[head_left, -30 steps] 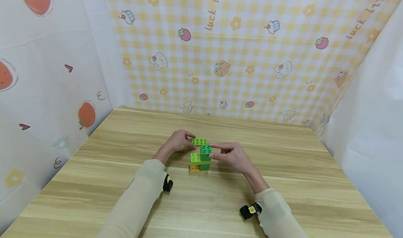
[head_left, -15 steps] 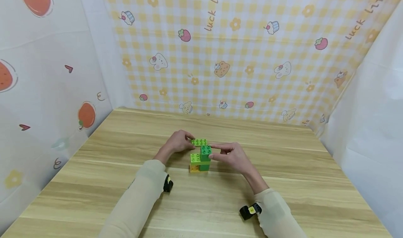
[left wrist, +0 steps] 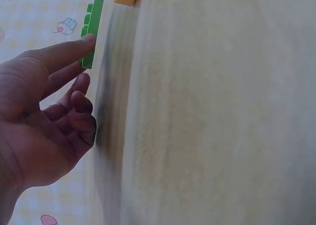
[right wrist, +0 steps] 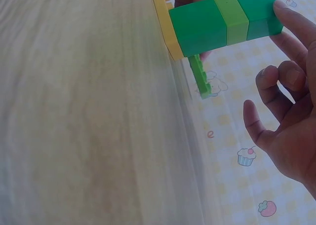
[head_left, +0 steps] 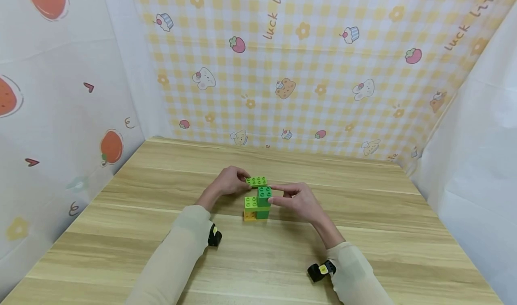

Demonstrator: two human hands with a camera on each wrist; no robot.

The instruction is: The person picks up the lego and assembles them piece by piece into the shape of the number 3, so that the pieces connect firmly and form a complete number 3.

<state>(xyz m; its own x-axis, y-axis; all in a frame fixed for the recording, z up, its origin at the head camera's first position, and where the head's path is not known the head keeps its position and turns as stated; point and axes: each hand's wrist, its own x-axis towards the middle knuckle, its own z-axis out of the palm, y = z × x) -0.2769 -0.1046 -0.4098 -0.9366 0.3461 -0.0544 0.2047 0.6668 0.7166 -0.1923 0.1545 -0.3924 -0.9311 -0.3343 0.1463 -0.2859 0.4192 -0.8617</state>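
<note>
In the head view, my left hand (head_left: pixel 229 180) pinches one end of a flat light green building brick (head_left: pixel 258 181) with two rows of studs, behind a small stack. Its thumb and finger hold that brick (left wrist: pixel 92 37) in the left wrist view, other fingers curled below. My right hand (head_left: pixel 296 199) pinches the dark green brick (head_left: pixel 264 195) on top of the stack. Beneath that brick comes a light green brick (right wrist: pixel 237 30), then another dark green brick (right wrist: pixel 200 27), on a thin yellow-orange base brick (right wrist: pixel 165 25). Studs show on the left part of the light green layer.
The stack stands on a wood-grain table (head_left: pixel 258 260). A checked cloth (head_left: pixel 323 71) hangs behind the table, with white cloth (head_left: pixel 60 94) on the left side. Black wrist cameras (head_left: pixel 322 270) sit by both sleeves.
The light green brick in the left hand has turned slightly, its right end a little farther back. The right hand and the stack stay in place.
</note>
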